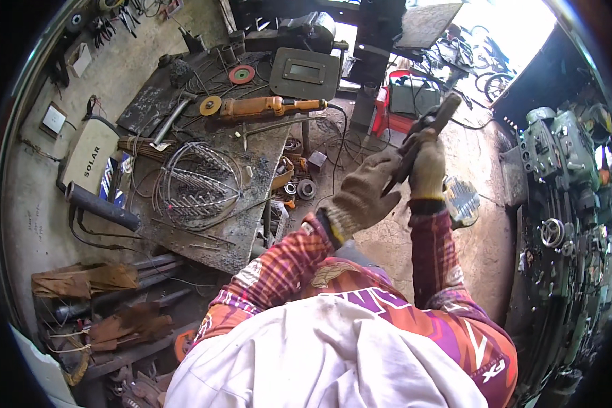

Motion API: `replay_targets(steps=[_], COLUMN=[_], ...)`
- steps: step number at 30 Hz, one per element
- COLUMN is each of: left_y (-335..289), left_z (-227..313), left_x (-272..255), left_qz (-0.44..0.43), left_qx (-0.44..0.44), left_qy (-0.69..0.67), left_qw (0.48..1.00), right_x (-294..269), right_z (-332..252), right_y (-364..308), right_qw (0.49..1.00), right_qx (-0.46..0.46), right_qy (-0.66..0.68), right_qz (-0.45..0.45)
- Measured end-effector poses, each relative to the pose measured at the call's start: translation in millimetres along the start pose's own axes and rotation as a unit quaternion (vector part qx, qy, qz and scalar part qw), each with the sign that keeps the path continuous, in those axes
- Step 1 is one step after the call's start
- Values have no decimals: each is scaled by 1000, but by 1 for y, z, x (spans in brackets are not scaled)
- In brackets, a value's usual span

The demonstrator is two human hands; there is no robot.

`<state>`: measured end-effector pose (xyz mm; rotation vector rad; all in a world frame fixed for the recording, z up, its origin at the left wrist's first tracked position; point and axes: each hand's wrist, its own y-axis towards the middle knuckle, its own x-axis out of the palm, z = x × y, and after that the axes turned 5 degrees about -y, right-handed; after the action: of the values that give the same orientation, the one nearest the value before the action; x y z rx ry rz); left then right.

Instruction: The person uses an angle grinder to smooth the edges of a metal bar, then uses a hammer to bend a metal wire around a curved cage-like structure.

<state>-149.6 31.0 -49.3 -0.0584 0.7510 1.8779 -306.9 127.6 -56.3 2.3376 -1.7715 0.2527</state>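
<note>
Both my hands wear tan knit work gloves and are raised in front of me, right of the workbench. My right hand (pixel 427 163) is closed around a dark metal tool (pixel 444 114) with a thick, blunt far end. Its exact kind is hard to make out. Lower and to the left, my left hand (pixel 364 194) grips the near part of the same tool; its fingers are partly hidden. On the bench (pixel 241 234), left of my hands, lie an orange angle grinder (pixel 268 107) with a yellow disc, a hammer (pixel 173 121) and a round metal wire frame (pixel 198 185).
A welding mask (pixel 304 75) and a red-and-green disc (pixel 241 75) lie at the bench's far side. Beyond my hands is a red plastic chair (pixel 381 112) bearing a dark box. A large green machine (pixel 551 153) lines the right. Cables cross the floor (pixel 387 248).
</note>
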Motion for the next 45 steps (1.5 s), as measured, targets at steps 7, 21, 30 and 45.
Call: replay_targets(steps=[7, 21, 30, 45], left_y=[-22, -45, -54, 193], left_z=[-71, -102, -72, -205], left_x=[-12, 13, 28, -149], left_qz=[36, 256, 330, 298], left_qx=[-202, -497, -569, -212], left_qy=[26, 15, 88, 352], left_qw=[978, 829, 748, 861], right_x=[11, 183, 227, 195], right_z=[3, 130, 204, 252], right_y=[225, 477, 512, 487], right_qw=[985, 950, 761, 894], right_qx=[-88, 39, -416, -250], right_qy=[35, 21, -418, -236], right_qz=[-142, -309, -272, -287])
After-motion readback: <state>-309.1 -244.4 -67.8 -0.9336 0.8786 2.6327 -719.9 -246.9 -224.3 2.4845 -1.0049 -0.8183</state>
